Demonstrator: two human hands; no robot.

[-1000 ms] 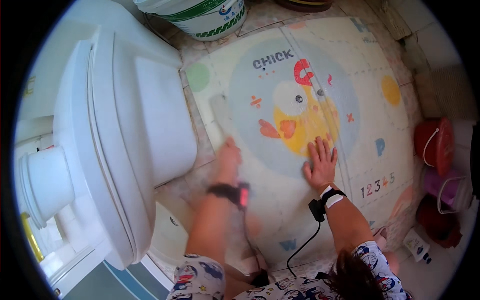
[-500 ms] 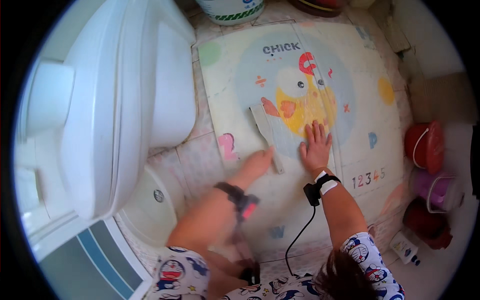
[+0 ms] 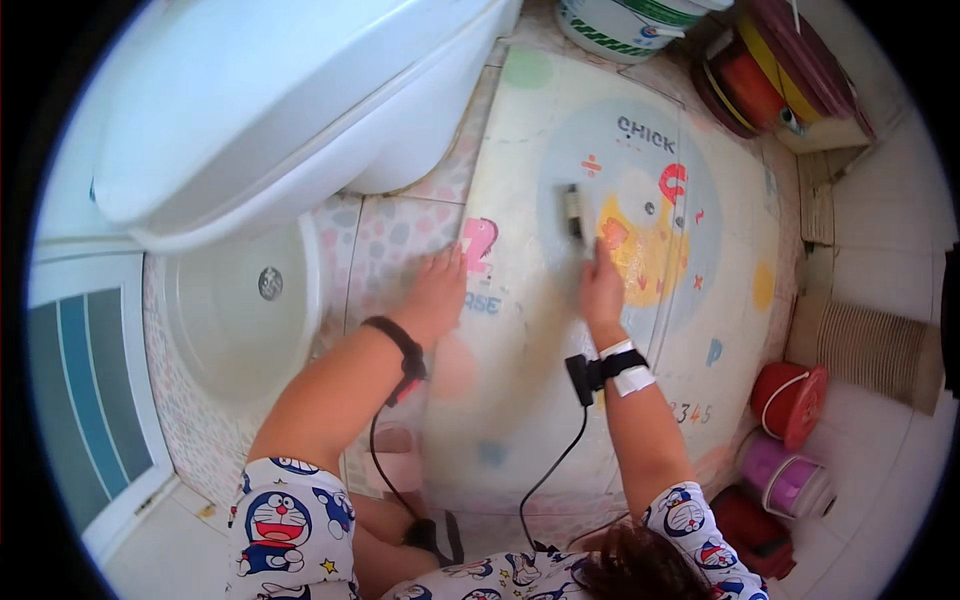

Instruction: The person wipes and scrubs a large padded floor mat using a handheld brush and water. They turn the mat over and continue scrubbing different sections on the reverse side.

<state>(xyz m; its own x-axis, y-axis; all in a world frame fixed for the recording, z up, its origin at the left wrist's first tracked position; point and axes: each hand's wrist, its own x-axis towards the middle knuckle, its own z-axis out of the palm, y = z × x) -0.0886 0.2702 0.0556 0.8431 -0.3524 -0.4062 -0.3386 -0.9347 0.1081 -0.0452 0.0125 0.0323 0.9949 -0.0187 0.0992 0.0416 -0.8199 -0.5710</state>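
A pale play mat printed with a yellow chick, letters and numbers lies on the tiled floor, its surface wet and shiny. My right hand is closed round the handle of a slim brush, mostly hidden in my grip. The brush's narrow head, turned edge-on, is over the blue circle left of the chick. At the mat's left edge, my left hand lies flat with fingers stretched out, beside the pink printed figure, holding nothing.
A white toilet rises at the upper left, above a white basin with a drain. Behind the mat stand a white bucket and a stack of coloured tubs. Red and purple buckets line the right, near a ribbed board.
The brush has passed from my left hand to my right. My left hand has moved left to the mat's edge; my right no longer lies flat. The view has turned and shifted left.
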